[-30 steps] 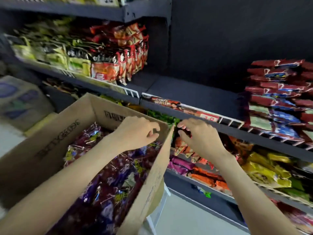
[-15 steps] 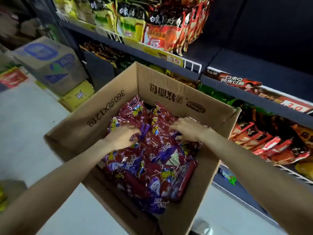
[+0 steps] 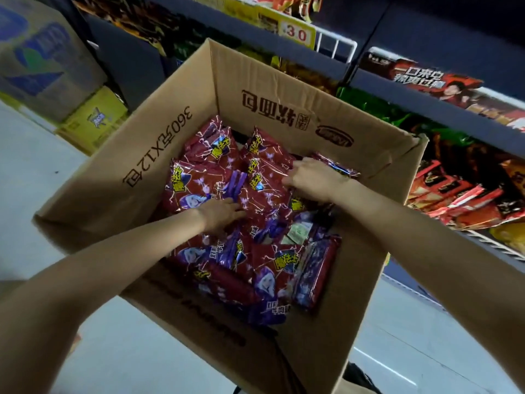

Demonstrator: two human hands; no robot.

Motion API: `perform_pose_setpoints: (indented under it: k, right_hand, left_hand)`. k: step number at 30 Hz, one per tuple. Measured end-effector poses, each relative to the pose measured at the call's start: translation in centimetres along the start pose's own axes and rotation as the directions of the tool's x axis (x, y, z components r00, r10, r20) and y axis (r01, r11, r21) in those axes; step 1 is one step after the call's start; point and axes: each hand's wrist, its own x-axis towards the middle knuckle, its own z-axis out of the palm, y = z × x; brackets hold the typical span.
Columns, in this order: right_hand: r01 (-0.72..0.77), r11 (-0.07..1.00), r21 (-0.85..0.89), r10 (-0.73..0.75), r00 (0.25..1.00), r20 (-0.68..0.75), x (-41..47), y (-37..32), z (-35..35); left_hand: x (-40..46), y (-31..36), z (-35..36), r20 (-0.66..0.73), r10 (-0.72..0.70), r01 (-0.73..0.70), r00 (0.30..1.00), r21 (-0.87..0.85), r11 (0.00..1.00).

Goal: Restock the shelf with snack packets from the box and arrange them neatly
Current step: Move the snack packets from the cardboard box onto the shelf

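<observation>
An open cardboard box (image 3: 159,137) fills the middle of the view, holding several red and purple snack packets (image 3: 199,183). Both my hands are down inside it. My left hand (image 3: 221,216) lies on the packets near the middle, fingers stretched toward the right. My right hand (image 3: 312,177) is at the far side of the box, its fingers curled over the edge of a snack packet (image 3: 264,172). The dark shelf (image 3: 426,109) runs behind and to the right of the box.
Red and orange packets (image 3: 460,194) fill the lower shelf at the right. A yellow price tag (image 3: 295,34) hangs on the rail above the box. A large carton (image 3: 37,61) and a yellow carton (image 3: 93,118) stand at the left on the pale floor (image 3: 34,177).
My view dropped from the shelf to the box. Both hands went from the box's far rim down onto the packets, and the right hand has moved farther back.
</observation>
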Motion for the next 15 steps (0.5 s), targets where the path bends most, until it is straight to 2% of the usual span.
perform_pose_setpoints:
  k: [3, 6, 10, 15]
  right_hand:
    - [-0.079, 0.991, 0.107, 0.097, 0.980, -0.172, 0.0, -0.3, -1.1]
    - [-0.122, 0.972, 0.201, 0.174, 0.946, -0.272, -0.2, -1.0, -1.9]
    - [-0.135, 0.941, 0.309, 0.232, 0.924, -0.304, -0.5, -2.1, -2.1]
    - [-0.179, 0.935, 0.306, 0.249, 0.947, -0.205, -0.9, -2.7, -1.7]
  left_hand:
    - [0.0, -0.4, -0.5, 0.033, 0.050, -0.051, 0.998, 0.038, 0.998]
    - [-0.8, -0.6, -1.0, 0.038, 0.088, -0.090, 0.995, 0.046, 0.995]
    - [-3.2, -1.8, -1.9, -0.028, 0.026, -0.029, 0.999, -0.120, 0.992]
    - [-6.6, -3.6, -3.5, -0.275, -0.152, 0.075, 0.949, -0.273, 0.959]
